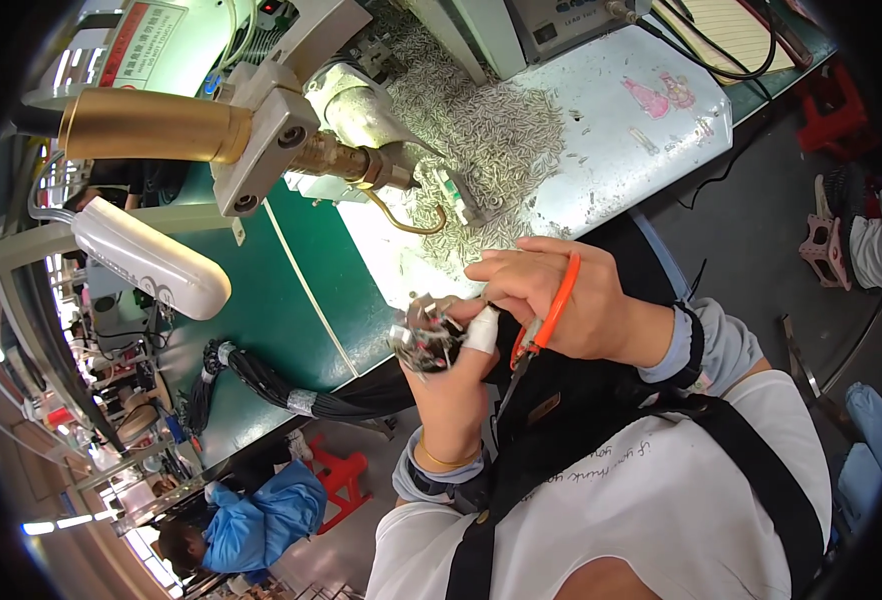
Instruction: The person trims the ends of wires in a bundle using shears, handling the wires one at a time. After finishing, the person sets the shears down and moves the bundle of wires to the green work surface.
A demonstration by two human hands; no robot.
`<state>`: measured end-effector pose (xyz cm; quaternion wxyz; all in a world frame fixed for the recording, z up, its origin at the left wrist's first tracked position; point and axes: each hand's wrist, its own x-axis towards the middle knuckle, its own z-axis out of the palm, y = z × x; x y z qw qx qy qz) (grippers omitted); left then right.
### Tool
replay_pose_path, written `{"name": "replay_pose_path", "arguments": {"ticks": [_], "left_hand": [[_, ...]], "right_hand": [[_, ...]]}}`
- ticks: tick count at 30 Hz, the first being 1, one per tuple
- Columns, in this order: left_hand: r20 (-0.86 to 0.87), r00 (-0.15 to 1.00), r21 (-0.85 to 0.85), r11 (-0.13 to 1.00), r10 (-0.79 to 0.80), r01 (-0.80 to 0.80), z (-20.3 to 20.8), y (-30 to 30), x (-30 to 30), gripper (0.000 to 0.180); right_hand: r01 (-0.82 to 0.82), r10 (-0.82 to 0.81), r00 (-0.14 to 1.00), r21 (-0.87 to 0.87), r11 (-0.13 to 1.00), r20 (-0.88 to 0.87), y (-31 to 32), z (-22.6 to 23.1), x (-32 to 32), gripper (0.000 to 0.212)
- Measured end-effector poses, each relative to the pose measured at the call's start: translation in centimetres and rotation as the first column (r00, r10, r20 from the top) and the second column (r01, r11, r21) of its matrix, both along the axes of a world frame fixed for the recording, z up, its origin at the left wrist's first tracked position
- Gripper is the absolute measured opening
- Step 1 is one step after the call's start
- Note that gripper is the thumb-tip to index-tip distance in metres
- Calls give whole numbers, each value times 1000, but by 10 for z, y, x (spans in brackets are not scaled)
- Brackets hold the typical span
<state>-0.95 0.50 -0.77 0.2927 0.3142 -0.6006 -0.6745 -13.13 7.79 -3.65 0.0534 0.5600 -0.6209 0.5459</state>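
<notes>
My left hand (451, 385) is closed around a cluster of small parts (429, 338), silvery and dark with bits of red and white; their exact kind is hard to make out. White tape wraps its thumb. Close on its right, my right hand (573, 305) has orange-handled pliers (565, 300) in its grip, the dark jaws pointing down toward my body. Its thumb and forefinger come together at the taped thumb, and whatever lies between them is hidden. Just beyond both hands, a pile of small silvery metal pieces (501, 130) covers much of the white work surface (621, 130).
A soldering-type machine with a gold cylinder (156, 125) and curved tube reaches over the pile. A white lamp (151, 258) hangs at left. A black cable bundle (281, 390) lies on the green table (291, 300). Someone in blue (266, 515) is near a red stool (341, 485).
</notes>
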Motion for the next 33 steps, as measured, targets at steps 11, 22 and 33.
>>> {"name": "replay_pose_path", "arguments": {"ticks": [11, 22, 33], "left_hand": [[-17, 1000, 315, 949, 3, 3, 8, -4, 0, 14], [-70, 993, 123, 989, 91, -82, 9, 1, -4, 12], [63, 996, -155, 986, 64, -54, 1, -1, 2, 18]], "right_hand": [[-281, 236, 647, -60, 958, 725, -1, -1, 6, 4], [-264, 67, 941, 592, 762, 333, 24, 19, -15, 18], [-22, 20, 999, -72, 997, -36, 4, 10, -11, 19]]}}
